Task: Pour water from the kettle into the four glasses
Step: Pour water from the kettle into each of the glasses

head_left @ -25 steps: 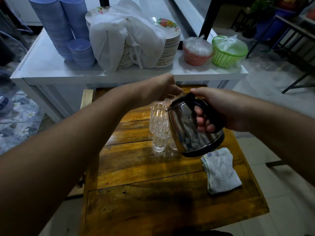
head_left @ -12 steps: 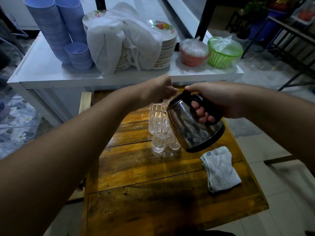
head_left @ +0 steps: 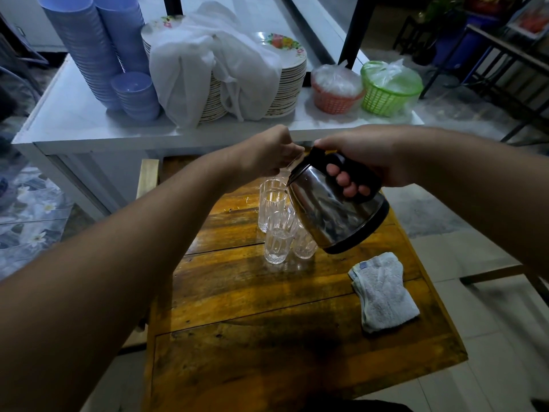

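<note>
Both bare forearms reaching forward and converging, right hand [head_left: 371,157] curling around a black handle from above, fingers [head_left: 344,182] wrapping underneath, left hand [head_left: 267,153] closing in a loose fist, fingertips pinching at the lid edge
</note>
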A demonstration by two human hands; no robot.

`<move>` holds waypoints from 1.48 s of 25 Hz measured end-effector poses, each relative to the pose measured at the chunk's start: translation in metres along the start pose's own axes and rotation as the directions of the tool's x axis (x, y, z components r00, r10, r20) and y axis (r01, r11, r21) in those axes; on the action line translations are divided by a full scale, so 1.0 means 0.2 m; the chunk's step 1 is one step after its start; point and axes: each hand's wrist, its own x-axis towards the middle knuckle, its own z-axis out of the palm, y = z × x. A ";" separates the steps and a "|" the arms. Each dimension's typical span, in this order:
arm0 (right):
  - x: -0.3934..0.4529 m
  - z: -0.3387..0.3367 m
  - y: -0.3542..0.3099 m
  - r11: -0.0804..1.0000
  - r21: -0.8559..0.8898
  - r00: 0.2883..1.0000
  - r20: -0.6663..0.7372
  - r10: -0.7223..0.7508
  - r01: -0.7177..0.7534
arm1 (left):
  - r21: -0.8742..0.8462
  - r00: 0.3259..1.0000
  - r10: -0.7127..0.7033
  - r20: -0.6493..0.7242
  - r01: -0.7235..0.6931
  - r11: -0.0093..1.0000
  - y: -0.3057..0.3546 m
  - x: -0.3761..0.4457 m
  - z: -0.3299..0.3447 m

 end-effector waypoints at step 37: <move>-0.05 -0.04 0.13 0.989 0.041 0.970 -0.204 -0.130 0.141 | 0.039 0.996 0.023 -0.088 -0.020 0.999 0.05 0.00 0.04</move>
